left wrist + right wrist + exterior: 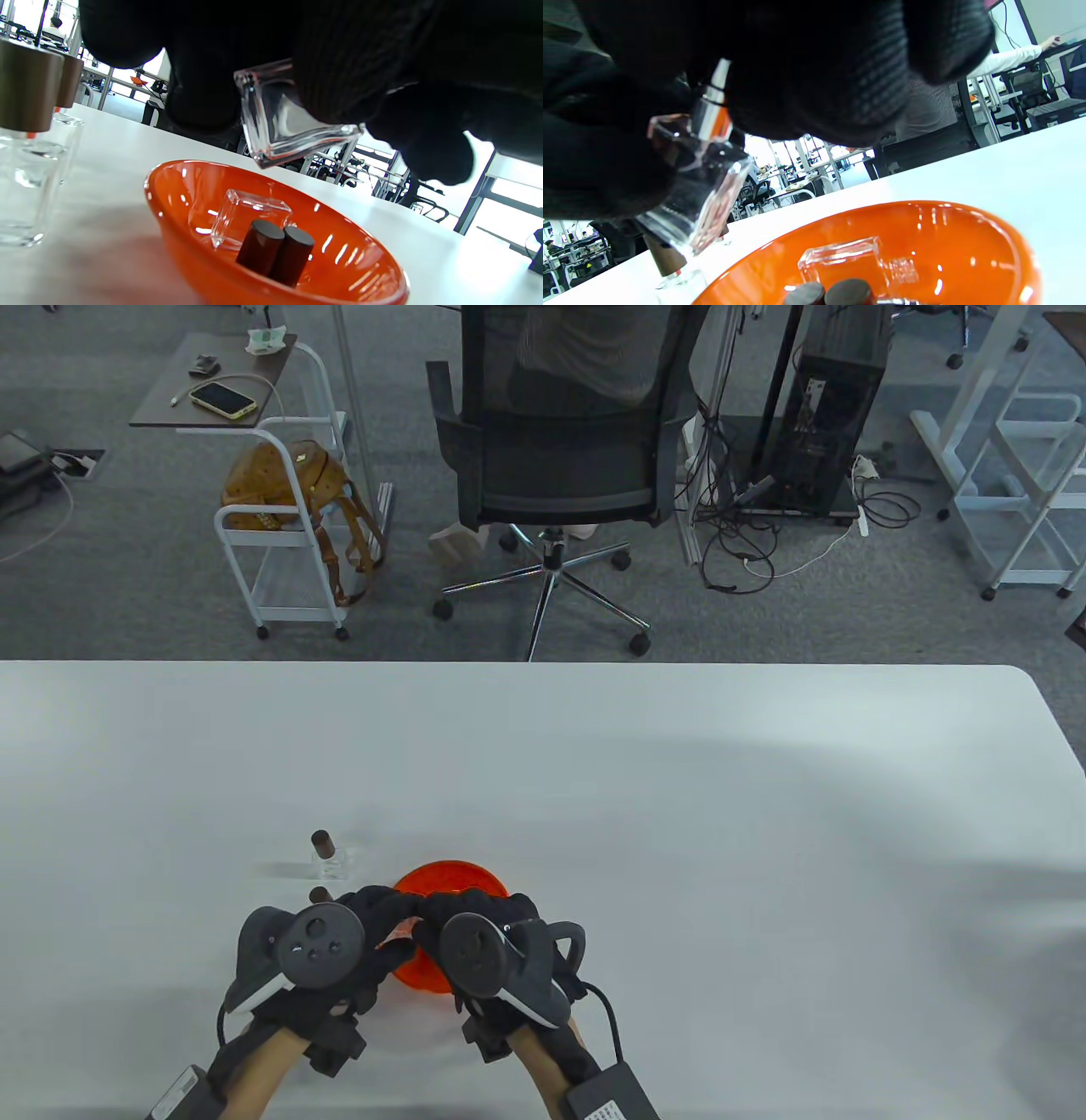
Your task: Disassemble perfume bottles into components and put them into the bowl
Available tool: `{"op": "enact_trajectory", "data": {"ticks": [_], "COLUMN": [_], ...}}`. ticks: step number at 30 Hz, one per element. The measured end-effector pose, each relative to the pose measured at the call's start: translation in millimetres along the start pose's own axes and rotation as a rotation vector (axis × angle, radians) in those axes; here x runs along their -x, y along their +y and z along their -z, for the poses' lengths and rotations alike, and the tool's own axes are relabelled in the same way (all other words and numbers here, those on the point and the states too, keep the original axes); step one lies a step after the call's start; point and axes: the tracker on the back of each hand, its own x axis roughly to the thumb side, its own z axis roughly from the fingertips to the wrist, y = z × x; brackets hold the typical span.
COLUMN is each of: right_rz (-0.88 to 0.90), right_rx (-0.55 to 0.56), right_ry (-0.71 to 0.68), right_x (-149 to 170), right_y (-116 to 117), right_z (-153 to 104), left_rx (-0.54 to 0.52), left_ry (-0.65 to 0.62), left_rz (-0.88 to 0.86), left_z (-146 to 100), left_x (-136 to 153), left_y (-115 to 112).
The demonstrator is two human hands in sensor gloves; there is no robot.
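Together, left hand and right hand meet above the orange bowl, knuckles nearly touching. Left fingers curl round a clear glass bottle, held tilted in the air over the bowl. Right fingers clench on the bottle's silver neck fitting; exact pinch point hidden by the glove, probably the spray collar.

Bowl contents, seen from the wrist views: one clear glass bottle body lying on its side, and two dark round caps side by side, touching each other, just in front of that bottle.

Left of the bowl: two more bottles, caps on. One capped bottle stands upright near the bowl's far-left side; a second one stands closer to the hands, mostly hidden behind the left glove, only its brown cap showing in the table view.

Bowl sits on a white table, near its front edge. Beyond the table from the bowl: a black office chair, a white cart with a brown bag, and a phone on a small side table.
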Motion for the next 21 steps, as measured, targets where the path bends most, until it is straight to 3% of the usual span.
{"op": "enact_trajectory", "data": {"ticks": [4, 10, 21], "right_rz": [-0.003, -0.008, -0.02], "right_rx": [-0.043, 0.001, -0.018], "right_ry": [-0.028, -0.023, -0.042], "right_x": [-0.2, -1.1, -1.0], "right_y": [2.2, 0.5, 1.2], "right_z": [-1.5, -1.0, -2.1], "left_rx": [-0.011, -0.001, -0.008], "left_ry": [0.001, -0.007, -0.008], "left_rz": [0.001, -0.017, -0.015], "left_z": [0.6, -0.1, -0.8], "left_x": [0.4, 2.1, 1.4], "left_y": [-0.2, 0.2, 0.3]}}
